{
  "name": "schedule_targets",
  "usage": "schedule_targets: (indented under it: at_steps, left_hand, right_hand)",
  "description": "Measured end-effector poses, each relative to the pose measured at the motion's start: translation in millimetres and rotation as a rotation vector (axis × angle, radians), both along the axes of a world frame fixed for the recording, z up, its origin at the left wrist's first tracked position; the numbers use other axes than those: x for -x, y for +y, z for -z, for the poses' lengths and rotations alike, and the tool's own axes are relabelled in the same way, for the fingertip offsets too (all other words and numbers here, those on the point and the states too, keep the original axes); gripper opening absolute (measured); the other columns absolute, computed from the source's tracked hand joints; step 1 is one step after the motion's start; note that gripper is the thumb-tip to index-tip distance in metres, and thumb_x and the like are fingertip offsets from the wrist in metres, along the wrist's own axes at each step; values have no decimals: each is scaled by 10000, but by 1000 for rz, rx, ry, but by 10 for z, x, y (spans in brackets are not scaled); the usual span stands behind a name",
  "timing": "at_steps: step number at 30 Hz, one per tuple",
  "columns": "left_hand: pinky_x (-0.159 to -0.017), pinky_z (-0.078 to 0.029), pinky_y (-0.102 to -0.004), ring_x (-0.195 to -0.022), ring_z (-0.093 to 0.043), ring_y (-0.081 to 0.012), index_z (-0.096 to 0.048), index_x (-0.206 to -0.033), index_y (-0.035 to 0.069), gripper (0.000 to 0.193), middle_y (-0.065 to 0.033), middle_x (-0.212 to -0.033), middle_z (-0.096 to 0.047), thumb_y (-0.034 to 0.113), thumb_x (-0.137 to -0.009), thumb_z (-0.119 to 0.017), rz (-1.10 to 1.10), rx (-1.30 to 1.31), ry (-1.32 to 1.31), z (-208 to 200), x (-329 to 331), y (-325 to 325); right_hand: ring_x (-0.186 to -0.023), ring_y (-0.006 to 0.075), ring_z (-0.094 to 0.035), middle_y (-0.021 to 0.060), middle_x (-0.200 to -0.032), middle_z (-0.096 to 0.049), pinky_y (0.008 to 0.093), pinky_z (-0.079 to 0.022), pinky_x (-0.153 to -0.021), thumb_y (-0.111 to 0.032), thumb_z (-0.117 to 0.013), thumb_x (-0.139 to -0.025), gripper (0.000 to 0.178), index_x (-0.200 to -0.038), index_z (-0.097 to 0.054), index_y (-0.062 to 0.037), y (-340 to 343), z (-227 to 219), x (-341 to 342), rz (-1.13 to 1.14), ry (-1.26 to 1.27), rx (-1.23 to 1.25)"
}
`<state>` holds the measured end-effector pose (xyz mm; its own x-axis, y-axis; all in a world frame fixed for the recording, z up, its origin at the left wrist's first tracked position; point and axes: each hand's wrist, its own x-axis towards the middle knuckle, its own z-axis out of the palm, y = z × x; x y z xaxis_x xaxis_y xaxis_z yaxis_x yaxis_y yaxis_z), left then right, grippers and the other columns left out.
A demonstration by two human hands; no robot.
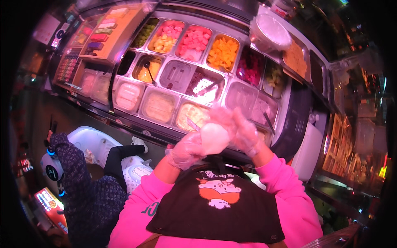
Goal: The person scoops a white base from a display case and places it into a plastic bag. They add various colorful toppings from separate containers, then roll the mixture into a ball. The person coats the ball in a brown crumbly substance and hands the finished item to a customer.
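Both my hands wear thin clear gloves, with pink sleeves behind them. My left hand [185, 149] grips the edge of a pale, round, soft-looking piece [215, 139], perhaps a dough skin. Close beside it on the right, my right hand [244, 134] is raised, its fingers smeared by motion; whether they touch the piece cannot be made out. A light-coloured handle [192, 124] shows just above my left fingers, over a pan of pale yellow cream [189, 112]. Below my hands is a black apron [175, 213] with a cartoon figure.
Steel pans hold mango cubes [222, 50], pink cubes [194, 40] and other fillings. A clear round tub [271, 33] stands at the back right, near a tray of tan crumbs [295, 61]. A wooden display box [113, 31] is far left. Lower left, a person [89, 182] is by a white scooter [93, 140].
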<state>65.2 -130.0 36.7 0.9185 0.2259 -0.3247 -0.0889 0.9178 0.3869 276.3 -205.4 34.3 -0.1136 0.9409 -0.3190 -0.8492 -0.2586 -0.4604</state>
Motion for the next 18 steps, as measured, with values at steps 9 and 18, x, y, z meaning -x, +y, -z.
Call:
schedule_targets:
  at_steps: [9,18]
  left_hand:
    - [-1039,-538,-495,-1182,-664,-342,-498,-1379,-50,580,-206,-1289,-645,400,-1035,-621,-220,62,124,363,-91,-154]
    - [-845,-620,-457,-947,-738,-311,-603,-1225,-21,450,-169,-1103,-718,396,-1060,-579,-307,168,412,327,-194,-376]
  right_hand:
    - [-902,407,-719,222,-920,-739,491,-555,-837,-360,-637,-950,355,-1058,-764,-47,-857,1133,-1805,75,-2113,688]
    - [-1149,413,-678,227,-1173,-723,472,-534,-994,-240,-675,-882,388,-1224,-714,-61,-882,2018,-2259,-291,-1896,1138]
